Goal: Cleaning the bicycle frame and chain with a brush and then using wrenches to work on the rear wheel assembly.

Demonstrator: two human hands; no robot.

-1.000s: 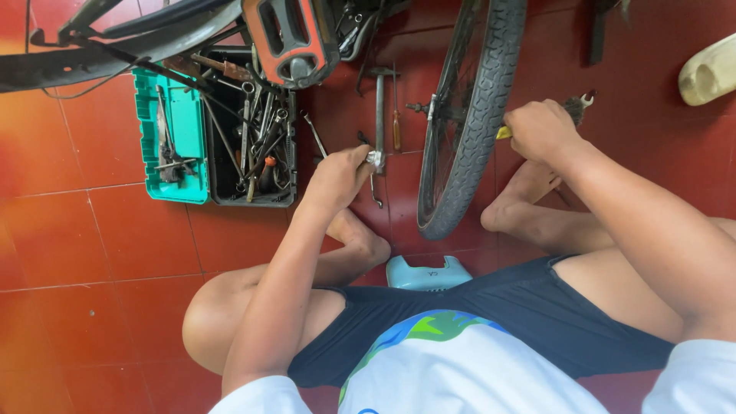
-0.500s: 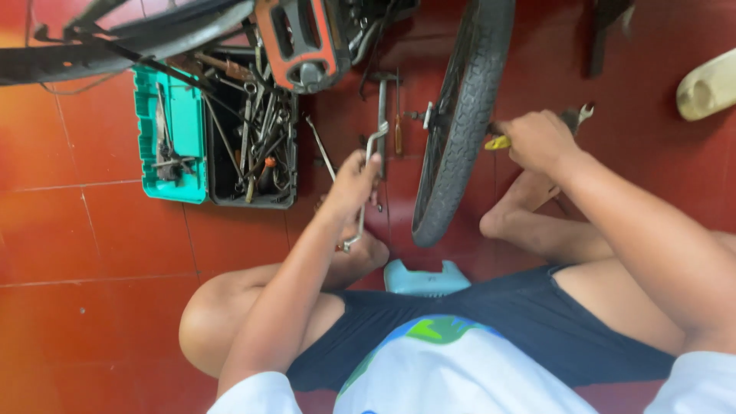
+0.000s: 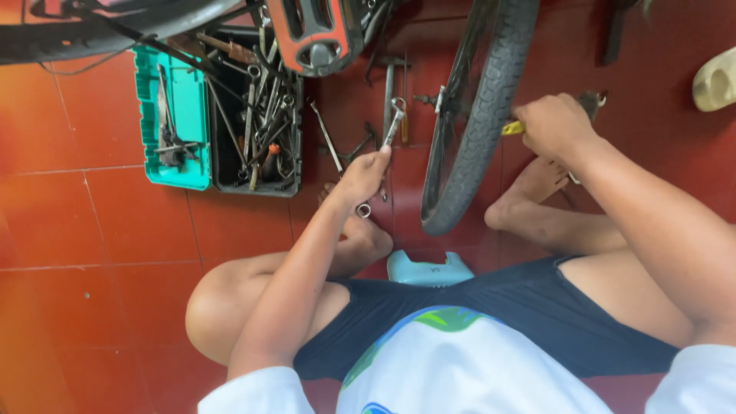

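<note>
A: Steel spanner [image 3: 386, 147] in the left hand [image 3: 362, 178]: status?

B: Head view. Left grip is closed round the spanner's lower shank. One ring end points up toward the wheel [image 3: 477, 115]; the other shows below the fist. A second ago this hand was lower and nearer the knee, with the spanner hanging down. It has since risen and tilted the spanner toward the axle [image 3: 429, 100]. Judgement: the tool is being brought to the axle nut, not yet seated on it.

A: Right hand [image 3: 553, 123]?

B: Closed on a yellow-handled tool [image 3: 512, 128] at the far side of the tyre. Position is nearly unchanged.

A: Containers?

B: One toolbox [image 3: 175, 181] lies open on the red tiled floor [image 3: 92, 230], left of the wheel. The teal lid holds a few dark tools. The black tray is crowded with spanners and a screwdriver. More spanners lie loose on the floor between toolbox and wheel.
</note>
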